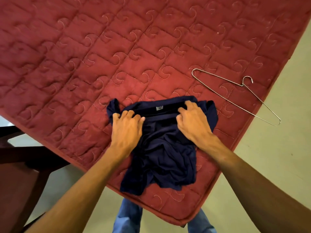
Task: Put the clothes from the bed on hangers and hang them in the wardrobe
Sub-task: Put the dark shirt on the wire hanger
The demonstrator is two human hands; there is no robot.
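Navy shirt, collar in pinching grip of left hand and right hand, fingertips half-hidden.

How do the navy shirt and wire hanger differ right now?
The navy shirt lies crumpled, held by the left hand and right hand; the wire hanger lies flat, untouched. The navy shirt is dark cloth, the wire hanger thin pale metal. Both rest on the red mattress.

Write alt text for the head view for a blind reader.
A person's left hand and right hand grip the collar end of a crumpled navy shirt on a red quilted mattress. A wire hanger lies apart, to the right.
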